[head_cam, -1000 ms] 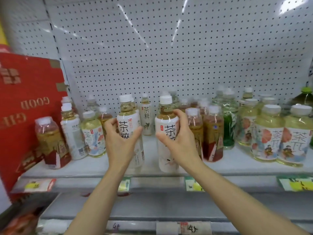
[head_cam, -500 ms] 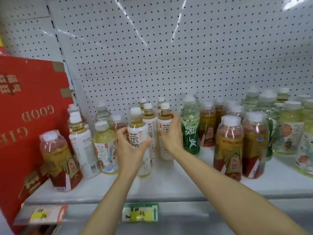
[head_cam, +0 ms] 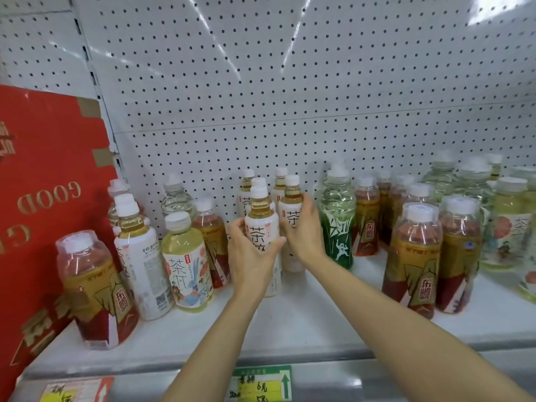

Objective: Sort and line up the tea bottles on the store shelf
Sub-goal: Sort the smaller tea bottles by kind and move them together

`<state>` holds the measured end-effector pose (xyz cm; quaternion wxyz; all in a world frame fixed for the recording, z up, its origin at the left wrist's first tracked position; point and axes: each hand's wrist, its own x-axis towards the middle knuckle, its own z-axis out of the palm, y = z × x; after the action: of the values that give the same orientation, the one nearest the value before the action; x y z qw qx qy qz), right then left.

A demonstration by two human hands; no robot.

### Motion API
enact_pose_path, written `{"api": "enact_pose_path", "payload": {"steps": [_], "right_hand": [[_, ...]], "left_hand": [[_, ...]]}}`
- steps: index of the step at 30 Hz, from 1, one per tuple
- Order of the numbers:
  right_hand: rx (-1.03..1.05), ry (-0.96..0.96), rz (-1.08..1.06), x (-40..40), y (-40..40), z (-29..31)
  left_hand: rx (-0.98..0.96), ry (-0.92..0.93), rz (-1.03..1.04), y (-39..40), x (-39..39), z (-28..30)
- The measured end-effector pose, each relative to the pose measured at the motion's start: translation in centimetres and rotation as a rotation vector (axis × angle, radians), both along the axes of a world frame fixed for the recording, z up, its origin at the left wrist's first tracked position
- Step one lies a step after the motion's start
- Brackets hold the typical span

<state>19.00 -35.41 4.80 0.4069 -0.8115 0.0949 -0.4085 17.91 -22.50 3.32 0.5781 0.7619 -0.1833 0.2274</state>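
- The left hand (head_cam: 251,258) curls round the front white-label tea bottle (head_cam: 263,231) at the centre of the frame, thumb on its right side and fingers on its left; the bottle stands upright on the white shelf (head_cam: 304,323)
- The right hand (head_cam: 306,232) wraps the second white-label bottle (head_cam: 291,204) just behind and to the right of the first, fingers reaching up near its shoulder; the two bottles stand close side by side, touching or nearly so
- More white-capped bottles of the same kind (head_cam: 249,187) stand behind them against the pegboard back wall (head_cam: 290,82)
- Right of centre, a green-label bottle (head_cam: 338,224) stands just beside the right hand, with red-and-gold label bottles (head_cam: 416,259) further right and pale illustrated ones toward the right edge
- Left of centre stand a pale yellow bottle with an illustrated label (head_cam: 185,259), a tall white-label bottle (head_cam: 142,256) and a red-and-gold bottle (head_cam: 92,288) near the shelf's front edge
- A red carton (head_cam: 43,169) fills the left edge
- A green price tag (head_cam: 262,382) sits on the shelf's front rail at bottom centre
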Motion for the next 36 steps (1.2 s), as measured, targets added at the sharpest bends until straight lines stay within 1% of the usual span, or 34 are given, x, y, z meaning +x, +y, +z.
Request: {"api": "enact_pose_path", "payload": {"steps": [8,12,14,16,18,20,22,25,27,29,31,33,36], "right_hand": [[-0.109,0.052,0.000,-0.4,-0.5,-0.1],[-0.250,0.034,-0.053,-1.5,-0.1,1.2],[-0.333,0.025,-0.048,-2.2,-0.1,2.4],[-0.384,0.015,-0.034,-2.5,-0.4,4.3],[-0.429,0.015,-0.039,-2.1,-0.9,6.7],[-0.456,0.063,-0.048,-1.1,-1.6,9.5],[-0.490,0.174,-0.066,0.7,-2.5,12.1],[-0.512,0.401,-0.070,3.5,-3.6,14.8],[-0.522,0.557,-0.058,5.0,-3.9,15.5],[-0.498,0.663,-0.030,6.4,-3.9,15.5],[-0.461,0.716,0.000,7.6,-3.9,15.2],[-0.416,0.730,0.024,8.3,-4.0,14.8],[-0.443,0.704,-0.012,9.0,-4.4,14.7]], "left_hand": [[0.168,-0.011,0.012,0.7,0.1,0.4],[0.205,0.026,-0.028,1.1,0.0,1.2],[0.168,0.032,-0.043,1.9,-0.3,2.5],[0.088,-0.012,-0.046,2.6,-0.1,5.4],[0.107,-0.087,-0.012,2.9,1.4,9.1],[0.244,-0.131,0.030,2.5,4.4,12.5],[0.457,-0.096,0.061,1.4,7.8,14.9],[0.785,0.094,0.031,-0.8,11.0,16.2],[0.906,0.190,-0.019,-2.1,12.2,16.3],[0.897,0.250,-0.061,-2.9,13.4,16.1],[0.839,0.263,-0.058,-3.2,14.6,15.8],[0.789,0.221,-0.051,-3.3,15.0,15.6],[0.735,0.180,-0.121,-3.7,14.8,15.7]]}}
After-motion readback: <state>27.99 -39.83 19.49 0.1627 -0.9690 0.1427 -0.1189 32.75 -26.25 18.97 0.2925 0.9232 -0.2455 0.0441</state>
